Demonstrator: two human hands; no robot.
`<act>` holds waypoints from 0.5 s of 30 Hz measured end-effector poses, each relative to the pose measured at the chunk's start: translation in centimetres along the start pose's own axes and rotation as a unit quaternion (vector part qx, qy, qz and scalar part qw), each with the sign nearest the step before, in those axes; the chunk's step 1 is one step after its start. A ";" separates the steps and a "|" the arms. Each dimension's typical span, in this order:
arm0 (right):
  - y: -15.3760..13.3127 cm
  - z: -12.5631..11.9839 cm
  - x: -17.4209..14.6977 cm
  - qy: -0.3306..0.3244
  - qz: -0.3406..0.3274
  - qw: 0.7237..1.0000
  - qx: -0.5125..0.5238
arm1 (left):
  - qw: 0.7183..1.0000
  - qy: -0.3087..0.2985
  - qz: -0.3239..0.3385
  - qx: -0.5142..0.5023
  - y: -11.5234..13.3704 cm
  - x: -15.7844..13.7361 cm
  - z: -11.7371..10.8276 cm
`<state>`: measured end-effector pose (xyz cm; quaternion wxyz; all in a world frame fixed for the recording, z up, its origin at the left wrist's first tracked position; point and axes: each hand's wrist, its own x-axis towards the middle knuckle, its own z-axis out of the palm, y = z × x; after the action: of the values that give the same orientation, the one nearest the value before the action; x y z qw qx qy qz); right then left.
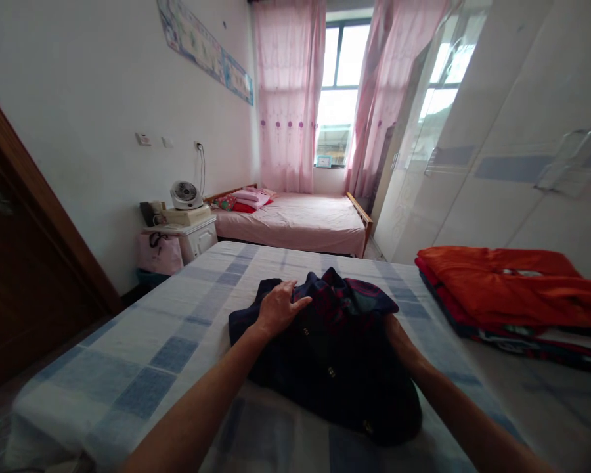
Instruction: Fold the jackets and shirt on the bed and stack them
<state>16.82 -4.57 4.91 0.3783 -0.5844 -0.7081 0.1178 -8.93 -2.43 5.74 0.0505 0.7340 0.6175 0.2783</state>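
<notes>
A dark buttoned jacket (337,394) lies bunched on the blue-and-white checked bed cover (172,355) in front of me. Light metallic buttons run down its front, and dark red and navy patterned cloth shows around its upper end. My left hand (278,307) rests on the upper left of the jacket, its thumb spread away from the fingers. At the jacket's upper right side is my right hand (395,335), touching the patterned cloth. The fingers of that hand are hidden by the fabric.
Folded clothes with an orange one (502,282) on top lie at the right. Beyond stands a second bed (295,220) with pink bedding. A white cabinet (199,240) carries a small fan (186,194). White wardrobes (502,131) line the right side; a brown door (24,263) is left.
</notes>
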 end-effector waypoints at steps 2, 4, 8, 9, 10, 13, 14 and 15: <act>-0.6 -0.2 0.1 -0.024 -0.002 1.000 -0.008 | 0.999 -0.016 -0.007 -0.029 0.6 0.8 0.8; -0.8 -1.0 0.5 -0.020 0.004 0.999 -0.026 | 0.998 -0.015 -0.013 -0.055 0.8 1.3 1.0; -0.3 -4.8 1.4 0.051 0.032 0.997 -0.051 | 0.992 0.052 -0.023 -0.110 -0.2 1.5 -1.8; 0.0 -6.0 1.5 0.084 0.045 0.994 -0.047 | 0.989 0.077 -0.027 -0.122 -0.8 1.2 -3.2; 0.4 -7.3 1.4 0.118 0.058 0.990 -0.040 | 0.986 0.103 -0.031 -0.131 -1.5 0.7 -4.6; 1.4 -10.2 0.0 0.189 0.098 0.977 -0.027 | 0.972 0.180 -0.060 -0.141 -3.9 -2.2 -8.7; 1.8 -10.7 -0.9 0.196 0.112 0.974 -0.033 | 0.965 0.208 -0.081 -0.138 -4.8 -3.7 -9.6; 2.1 -11.0 -2.0 0.196 0.125 0.972 -0.043 | 0.963 0.217 -0.105 -0.122 -5.7 -5.3 -10.3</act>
<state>25.85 -8.81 10.38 0.4668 -0.6958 -0.5456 0.0169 -19.23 -8.82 10.12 0.0333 0.5751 0.6486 0.4974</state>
